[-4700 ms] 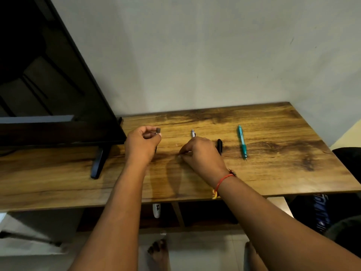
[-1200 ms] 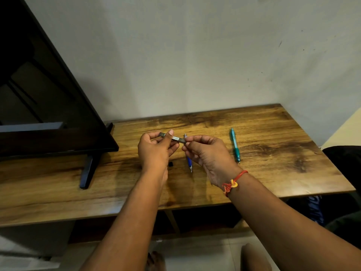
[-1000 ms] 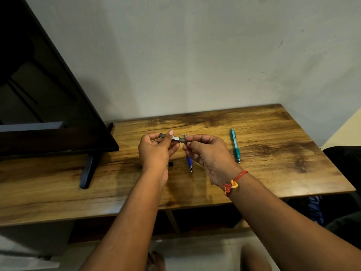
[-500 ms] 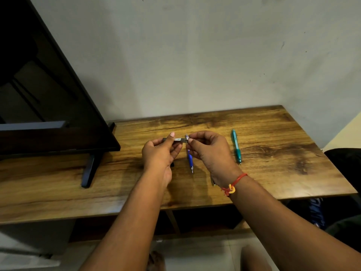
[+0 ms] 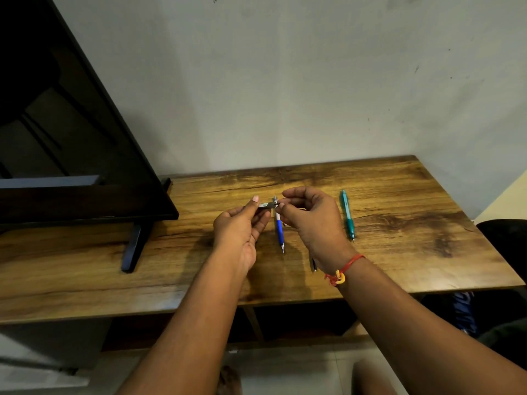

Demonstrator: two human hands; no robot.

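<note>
Change, hands: the left hand (image 5: 239, 232) and right hand (image 5: 310, 220) stand closer together than a second ago.
Change, piece: less of the small grey bar (image 5: 266, 205) shows between the fingertips than before, and it remains level.
Reading of change: probably two parts being pressed together end to end and nearly seated. This is a judgement; the joint itself is hidden by the fingers.
Left grip: thumb on top and fingers beneath, pinching the bar's left end.
Right grip: thumb and forefinger nipped narrowly on the bar's right end, other fingers curled loosely.
Bar position: held in the air over the middle of the wooden table (image 5: 399, 195), just above the top end of the blue pen (image 5: 280, 229).
Unmoved: blue pen and teal pen (image 5: 347, 215) lie on the table as before, pointing toward the person.
Partly hidden: a dark pen tip (image 5: 313, 265) shows under the right wrist.
Wrist: red-and-yellow thread (image 5: 342, 273) on the right arm.
Left of scene: dark screen (image 5: 71, 138) on its stand.
Writing, bar: a pale label patch, too small to read.
Writing, pens: no legible print.
</note>
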